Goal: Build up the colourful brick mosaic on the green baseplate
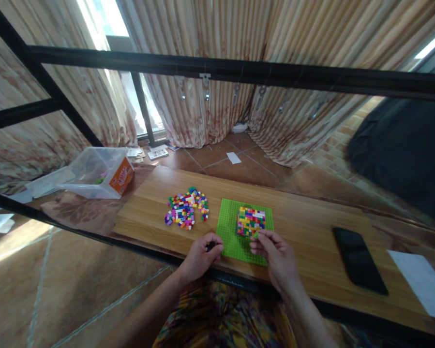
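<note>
A green studded baseplate (227, 227) lies on the wooden board. On it stands a block built of many-coloured toy bricks (251, 221). The fingertips of my right hand (277, 251) pinch a small light-green toy brick (256, 234) at the block's near right corner; whether the brick touches the block I cannot tell. My left hand (204, 253) rests at the baseplate's near left corner, its fingers curled. Whatever lies inside that curl is too dark to make out. Beyond my left hand, a loose pile of small coloured bricks (183, 212) is spread on the board.
A black phone (359, 260) and a white paper sheet (420, 280) lie to the right. At the far left stands a clear plastic box (90, 169) with an orange label. A black metal rail (217, 67) crosses in front of the curtains (210, 29).
</note>
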Tool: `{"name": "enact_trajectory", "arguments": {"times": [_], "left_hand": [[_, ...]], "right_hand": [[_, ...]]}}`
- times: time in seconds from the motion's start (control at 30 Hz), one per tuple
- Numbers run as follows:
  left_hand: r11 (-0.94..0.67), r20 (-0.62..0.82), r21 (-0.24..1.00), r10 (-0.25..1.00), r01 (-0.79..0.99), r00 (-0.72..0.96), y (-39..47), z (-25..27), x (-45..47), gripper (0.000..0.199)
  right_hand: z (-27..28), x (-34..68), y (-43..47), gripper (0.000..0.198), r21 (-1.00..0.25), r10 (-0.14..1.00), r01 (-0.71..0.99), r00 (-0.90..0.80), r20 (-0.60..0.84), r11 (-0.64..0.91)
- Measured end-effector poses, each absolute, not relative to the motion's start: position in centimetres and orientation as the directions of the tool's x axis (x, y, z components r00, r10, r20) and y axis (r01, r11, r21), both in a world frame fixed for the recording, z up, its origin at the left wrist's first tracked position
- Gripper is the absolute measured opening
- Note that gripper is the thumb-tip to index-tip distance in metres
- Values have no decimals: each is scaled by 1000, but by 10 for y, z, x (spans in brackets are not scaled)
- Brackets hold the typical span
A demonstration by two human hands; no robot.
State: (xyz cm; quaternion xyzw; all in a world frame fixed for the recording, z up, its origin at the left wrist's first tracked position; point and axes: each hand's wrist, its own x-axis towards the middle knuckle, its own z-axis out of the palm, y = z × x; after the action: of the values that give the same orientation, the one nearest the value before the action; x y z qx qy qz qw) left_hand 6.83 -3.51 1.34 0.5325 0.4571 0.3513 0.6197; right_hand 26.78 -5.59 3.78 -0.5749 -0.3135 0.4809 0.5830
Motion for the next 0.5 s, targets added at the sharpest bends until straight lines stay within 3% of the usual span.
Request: {"name": "enact_trajectory", "arguments": {"times": [0.07,0.13,0.27,0.37,0.5], "left_hand": [[178,-185,983,922,54,341,-35,13,68,21],[167,-175,985,922,54,347,-34,12,67,20],[158,-166,986,922,53,350,-34,10,67,21],[162,-168,986,923,46,345,-35,10,68,21],[169,-172,985,925,39,339,-35,10,69,20]], "right_hand": [[37,281,-51,35,-992,914,-79,387,-119,-96],[37,292,-45,35,-985,917,145,398,-29,-94],[40,303,-34,30,-774,947,634,255,196,-11],[39,304,-26,30,-616,953,784,127,274,72],[35,304,-20,30,-510,952,855,68,299,99]]}}
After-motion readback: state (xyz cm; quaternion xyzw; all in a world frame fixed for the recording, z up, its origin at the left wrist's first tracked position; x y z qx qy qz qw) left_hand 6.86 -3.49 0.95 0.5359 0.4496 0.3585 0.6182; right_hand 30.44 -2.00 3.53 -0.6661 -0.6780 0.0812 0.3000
